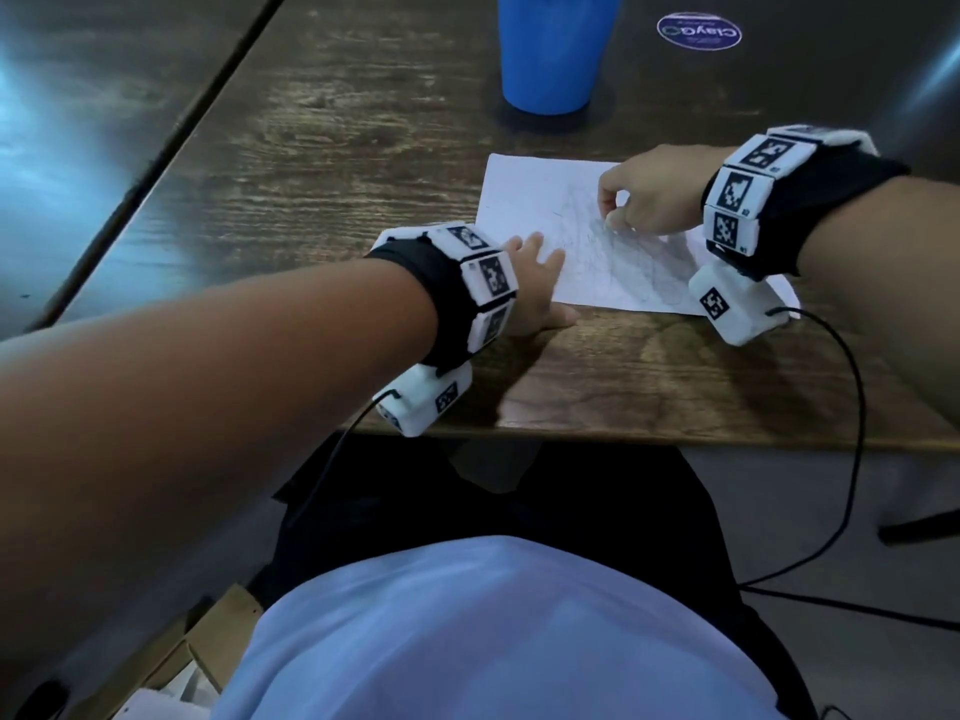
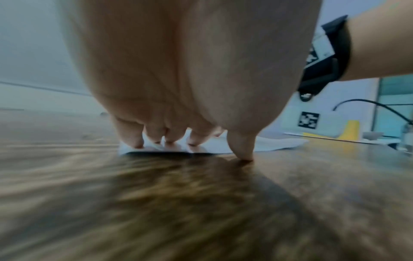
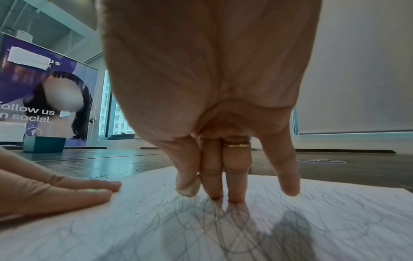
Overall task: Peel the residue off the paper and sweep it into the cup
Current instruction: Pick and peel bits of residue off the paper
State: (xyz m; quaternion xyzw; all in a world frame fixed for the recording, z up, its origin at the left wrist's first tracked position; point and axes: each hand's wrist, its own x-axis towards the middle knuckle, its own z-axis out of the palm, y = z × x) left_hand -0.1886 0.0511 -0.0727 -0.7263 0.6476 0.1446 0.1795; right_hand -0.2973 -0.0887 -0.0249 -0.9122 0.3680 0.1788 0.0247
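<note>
Dark wood counter (image 1: 363,148) across the frame, blue cup (image 1: 558,49) at top centre, well apart from the scribbled paper (image 1: 535,200) at centre right. Left hand (image 1: 535,283) flat on the sheet's lower-left corner — fingers straight, pinning it. Right hand (image 1: 644,192) over the scribbles, thumb and forefinger pinched on a small pale eraser (image 3: 192,187), tip on the sheet. Dark residue (image 3: 102,176) specks near the far edge. Probably still rubbing — next, gathering crumbs and sweeping them up-frame to the cup.
</note>
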